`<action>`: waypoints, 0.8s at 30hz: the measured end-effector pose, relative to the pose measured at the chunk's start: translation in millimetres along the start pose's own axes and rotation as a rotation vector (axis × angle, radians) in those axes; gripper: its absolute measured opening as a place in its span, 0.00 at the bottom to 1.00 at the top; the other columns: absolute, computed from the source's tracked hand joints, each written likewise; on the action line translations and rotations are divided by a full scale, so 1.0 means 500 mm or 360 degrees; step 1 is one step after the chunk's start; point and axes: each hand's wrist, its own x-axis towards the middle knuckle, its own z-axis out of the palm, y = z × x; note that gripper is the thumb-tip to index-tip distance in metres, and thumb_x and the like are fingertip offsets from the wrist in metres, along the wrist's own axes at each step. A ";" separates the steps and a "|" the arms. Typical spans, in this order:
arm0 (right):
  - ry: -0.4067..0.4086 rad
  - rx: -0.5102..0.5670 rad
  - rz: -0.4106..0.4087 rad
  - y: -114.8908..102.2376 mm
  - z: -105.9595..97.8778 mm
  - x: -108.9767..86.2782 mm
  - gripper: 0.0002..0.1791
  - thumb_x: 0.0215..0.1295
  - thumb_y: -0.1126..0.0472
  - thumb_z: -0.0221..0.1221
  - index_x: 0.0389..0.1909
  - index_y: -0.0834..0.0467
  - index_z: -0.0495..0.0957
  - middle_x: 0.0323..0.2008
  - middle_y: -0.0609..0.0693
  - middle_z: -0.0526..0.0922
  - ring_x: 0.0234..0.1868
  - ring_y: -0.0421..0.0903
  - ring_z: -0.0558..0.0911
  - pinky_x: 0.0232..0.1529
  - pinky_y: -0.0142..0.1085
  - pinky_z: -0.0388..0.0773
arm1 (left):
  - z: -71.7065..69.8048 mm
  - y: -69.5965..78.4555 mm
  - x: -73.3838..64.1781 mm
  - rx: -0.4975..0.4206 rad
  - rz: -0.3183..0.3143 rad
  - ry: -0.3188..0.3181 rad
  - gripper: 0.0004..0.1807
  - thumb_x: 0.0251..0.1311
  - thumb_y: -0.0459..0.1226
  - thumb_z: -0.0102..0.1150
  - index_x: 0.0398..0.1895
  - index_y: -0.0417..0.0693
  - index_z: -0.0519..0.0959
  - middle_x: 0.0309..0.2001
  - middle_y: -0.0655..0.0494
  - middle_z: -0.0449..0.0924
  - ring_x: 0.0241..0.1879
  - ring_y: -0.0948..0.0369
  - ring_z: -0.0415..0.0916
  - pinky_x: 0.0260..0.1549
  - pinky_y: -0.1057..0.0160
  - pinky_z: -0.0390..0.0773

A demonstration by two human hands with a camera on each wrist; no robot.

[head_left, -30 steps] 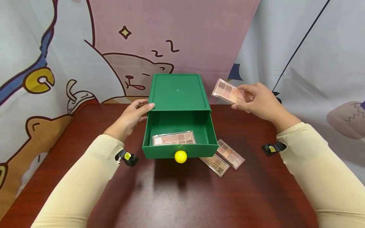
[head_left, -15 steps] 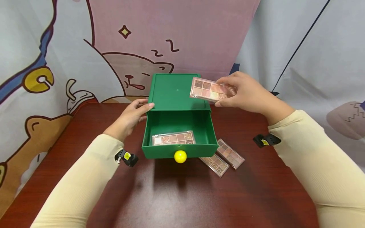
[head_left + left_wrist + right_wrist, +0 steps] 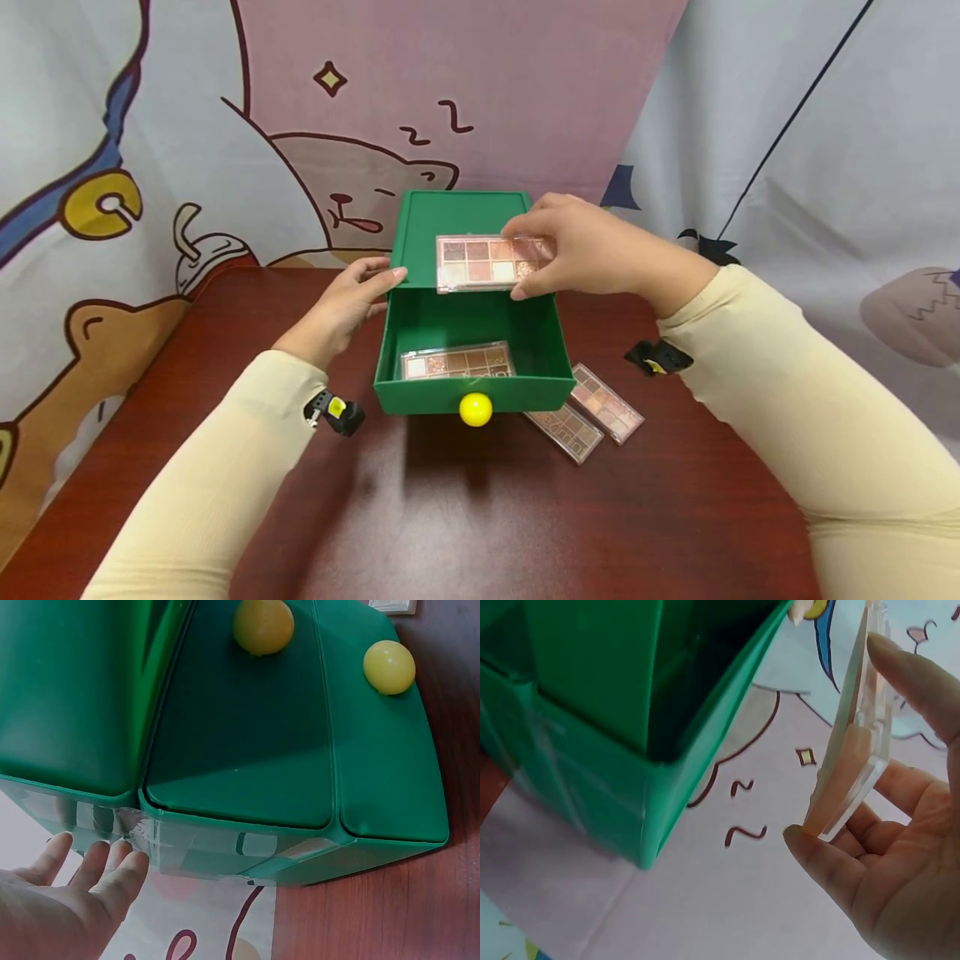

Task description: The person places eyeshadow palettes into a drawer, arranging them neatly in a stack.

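My right hand (image 3: 600, 250) pinches an eyeshadow palette (image 3: 476, 263) between thumb and fingers, over the front part of the green drawer cabinet's top (image 3: 431, 229). In the right wrist view the palette (image 3: 851, 757) is seen edge-on, beside the cabinet. Below it, the top drawer (image 3: 427, 397) is pulled out; another eyeshadow palette (image 3: 456, 362) lies inside near the front wall, partly hidden by it. My left hand (image 3: 345, 308) rests at the cabinet's left side, thumb on the top edge. Its fingers (image 3: 116, 881) extend along the cabinet's taped side in the left wrist view.
Two more eyeshadow palettes (image 3: 607, 404) lie on the dark red-brown table (image 3: 450, 517), right of the drawer and partly under it. A yellow knob (image 3: 476, 409) sticks out from the drawer front. Lower drawers with yellow knobs (image 3: 389, 667) are closed. A cartoon-printed cloth (image 3: 525, 92) hangs behind.
My right hand has carried the eyeshadow palette leftward from the cabinet's right side to over its front part, levelling it. The left hand and the drawer have stayed in place.
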 end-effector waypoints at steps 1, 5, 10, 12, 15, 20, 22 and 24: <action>-0.0019 -0.0004 -0.0018 -0.005 0.003 0.004 0.31 0.53 0.53 0.72 0.58 0.56 0.77 0.46 0.54 0.74 0.45 0.49 0.68 0.37 0.41 0.69 | 0.001 0.000 0.001 -0.0004 0.0004 0.0000 0.38 0.67 0.46 0.55 0.74 0.43 0.53 0.71 0.44 0.54 0.67 0.52 0.60 0.66 0.53 0.63; -0.0086 -0.0022 -0.0083 -0.022 0.011 0.015 0.30 0.51 0.53 0.73 0.57 0.55 0.78 0.48 0.53 0.74 0.47 0.48 0.68 0.40 0.40 0.70 | 0.002 0.001 0.002 -0.0013 0.0010 -0.0002 0.37 0.67 0.45 0.55 0.74 0.43 0.54 0.71 0.44 0.53 0.68 0.51 0.59 0.66 0.53 0.63; -0.0185 -0.0058 -0.0103 -0.042 0.014 0.029 0.30 0.50 0.53 0.73 0.56 0.53 0.78 0.46 0.53 0.74 0.45 0.49 0.68 0.39 0.40 0.71 | 0.001 0.000 0.001 0.0009 0.0023 -0.0017 0.37 0.68 0.45 0.53 0.74 0.43 0.53 0.71 0.43 0.53 0.69 0.50 0.57 0.67 0.52 0.62; -0.0238 -0.0092 -0.0099 -0.051 0.014 0.035 0.30 0.50 0.52 0.73 0.56 0.53 0.79 0.44 0.53 0.74 0.44 0.49 0.68 0.39 0.40 0.71 | -0.001 0.000 0.001 0.0027 0.0024 -0.0020 0.37 0.68 0.46 0.53 0.74 0.43 0.53 0.71 0.43 0.53 0.69 0.50 0.57 0.67 0.52 0.62; -0.0313 -0.0155 -0.0089 -0.063 0.013 0.047 0.30 0.50 0.51 0.72 0.56 0.53 0.79 0.45 0.54 0.74 0.45 0.50 0.69 0.41 0.41 0.72 | -0.002 -0.001 0.000 0.0049 0.0027 -0.0023 0.37 0.68 0.47 0.53 0.74 0.43 0.53 0.71 0.44 0.53 0.69 0.50 0.57 0.67 0.52 0.62; -0.0438 -0.0210 -0.0084 -0.078 0.018 0.065 0.31 0.51 0.51 0.72 0.58 0.54 0.78 0.53 0.55 0.75 0.53 0.51 0.69 0.51 0.42 0.73 | -0.002 -0.002 0.001 0.0049 0.0035 -0.0033 0.38 0.67 0.47 0.54 0.74 0.43 0.53 0.71 0.43 0.53 0.69 0.50 0.57 0.67 0.53 0.62; -0.0490 -0.0221 -0.0082 -0.083 0.022 0.071 0.32 0.51 0.51 0.72 0.59 0.55 0.77 0.55 0.55 0.75 0.57 0.51 0.68 0.55 0.42 0.72 | -0.002 -0.002 0.002 0.0050 0.0038 -0.0037 0.38 0.67 0.47 0.54 0.74 0.43 0.52 0.71 0.43 0.53 0.69 0.50 0.56 0.67 0.53 0.61; -0.0530 -0.0236 -0.0085 -0.086 0.028 0.077 0.32 0.51 0.51 0.71 0.59 0.54 0.77 0.53 0.54 0.78 0.61 0.52 0.67 0.58 0.42 0.71 | -0.003 -0.002 0.002 0.0050 0.0039 -0.0039 0.38 0.67 0.47 0.54 0.74 0.43 0.53 0.71 0.43 0.53 0.69 0.50 0.56 0.67 0.53 0.61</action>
